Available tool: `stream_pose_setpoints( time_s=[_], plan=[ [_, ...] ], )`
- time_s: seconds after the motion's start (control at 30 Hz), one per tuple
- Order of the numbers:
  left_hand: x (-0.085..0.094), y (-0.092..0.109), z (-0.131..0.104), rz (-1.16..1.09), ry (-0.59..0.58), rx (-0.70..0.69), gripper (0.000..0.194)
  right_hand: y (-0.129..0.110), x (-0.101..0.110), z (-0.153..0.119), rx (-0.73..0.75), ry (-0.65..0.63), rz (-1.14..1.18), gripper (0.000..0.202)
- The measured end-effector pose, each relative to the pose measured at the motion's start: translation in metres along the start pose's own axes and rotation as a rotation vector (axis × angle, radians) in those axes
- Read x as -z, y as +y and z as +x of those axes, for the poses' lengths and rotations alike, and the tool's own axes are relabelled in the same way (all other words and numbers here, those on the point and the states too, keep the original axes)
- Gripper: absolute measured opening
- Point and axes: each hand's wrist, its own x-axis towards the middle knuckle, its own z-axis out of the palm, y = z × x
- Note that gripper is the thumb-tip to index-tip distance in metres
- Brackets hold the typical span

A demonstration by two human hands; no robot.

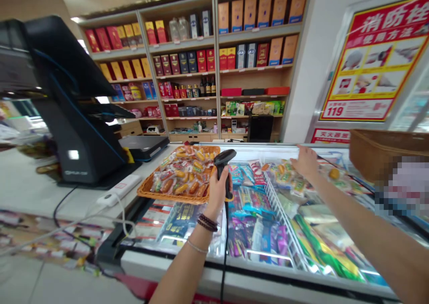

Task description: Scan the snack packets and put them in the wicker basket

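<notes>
My left hand [217,190] is closed around a black handheld barcode scanner [221,166], held upright over a chest freezer [261,275]. The scanner's cord [225,255] hangs down the freezer's front. Left of it, a woven tray [174,198] full of wrapped sausage-like snacks rests on the freezer top. My right hand [305,163] reaches to the freezer's far edge, its thumb and fingers apart, with its fingertips close to the rim. Just beside that hand lie more wrapped snacks [284,172]. Whether the right fingers touch the rim, I cannot tell.
A black checkout terminal [77,130] and a flat black device [144,147] stand on the left counter, near a white power strip [119,190]. At right is a brown basket [378,154]. Shelves [187,74] of boxed goods line the back, beside a red poster [375,58].
</notes>
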Motion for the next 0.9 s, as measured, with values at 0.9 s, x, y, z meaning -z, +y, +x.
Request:
stream_pose_setpoints(
  time_s=[0.9],
  plan=[
    [0.160,0.049,-0.010,0.237,0.431,-0.058,0.068,-0.359,-0.044,-0.164,0.676,-0.825,0.032,0.035]
  ],
)
